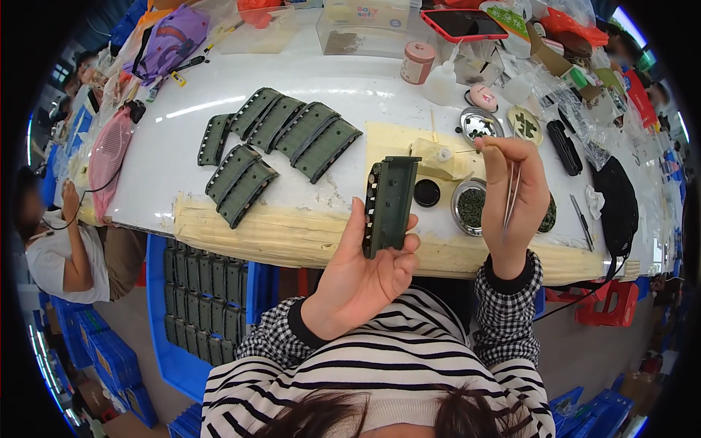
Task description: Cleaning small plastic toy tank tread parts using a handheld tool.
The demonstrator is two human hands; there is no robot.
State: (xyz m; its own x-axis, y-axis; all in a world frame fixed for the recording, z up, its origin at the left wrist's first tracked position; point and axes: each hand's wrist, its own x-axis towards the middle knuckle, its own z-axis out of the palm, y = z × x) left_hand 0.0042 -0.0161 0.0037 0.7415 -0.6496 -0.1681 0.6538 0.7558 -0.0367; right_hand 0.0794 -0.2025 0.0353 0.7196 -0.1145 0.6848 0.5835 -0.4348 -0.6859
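Observation:
My left hand holds a dark green moulded plastic part upright above the table's front edge, fingers curled round its lower end. Small shiny bits line the part's left side. A pair of metal tweezers lies along the palm of my right hand, which is closed around it. Its thumb and forefinger meet at a fine stick-like tip beside a tape-covered block; what that pinch holds is too small to tell. Just left of this hand, a round dish contains small dark green pieces.
Several similar green parts lie on the white table at left. A blue crate of them stands below. A black cap, a metal dish, a pink-cased phone and a black mask lie around the right side.

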